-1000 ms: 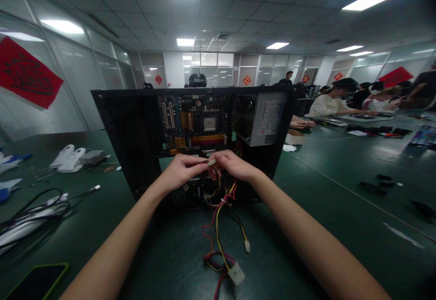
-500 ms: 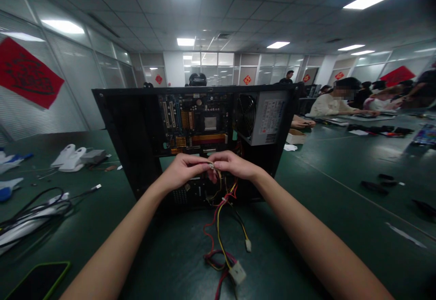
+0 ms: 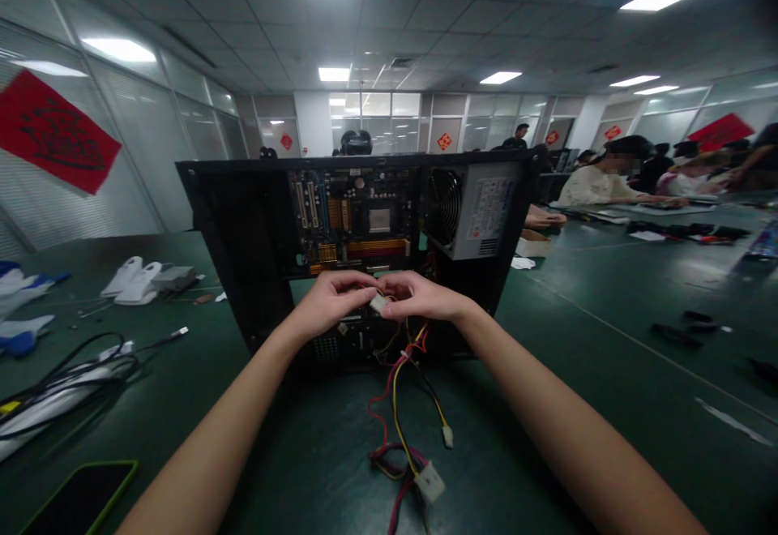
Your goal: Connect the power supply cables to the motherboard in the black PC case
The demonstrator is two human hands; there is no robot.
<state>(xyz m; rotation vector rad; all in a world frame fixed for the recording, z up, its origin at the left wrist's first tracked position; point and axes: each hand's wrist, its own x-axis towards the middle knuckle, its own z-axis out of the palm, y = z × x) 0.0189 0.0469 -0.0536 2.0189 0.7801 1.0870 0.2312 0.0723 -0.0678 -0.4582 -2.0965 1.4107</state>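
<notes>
We hold a small white connector [image 3: 378,302] between our two hands, in front of the open computer case [image 3: 243,243]. Our left hand [image 3: 331,302] pinches its left end with thumb and fingertips; our right hand [image 3: 419,298] grips what seems to be its other end, though the fingers hide the join. Red, yellow and black wires [image 3: 398,373] trail from it down onto the green table [image 3: 577,373], ending in another white plug [image 3: 430,482].
</notes>
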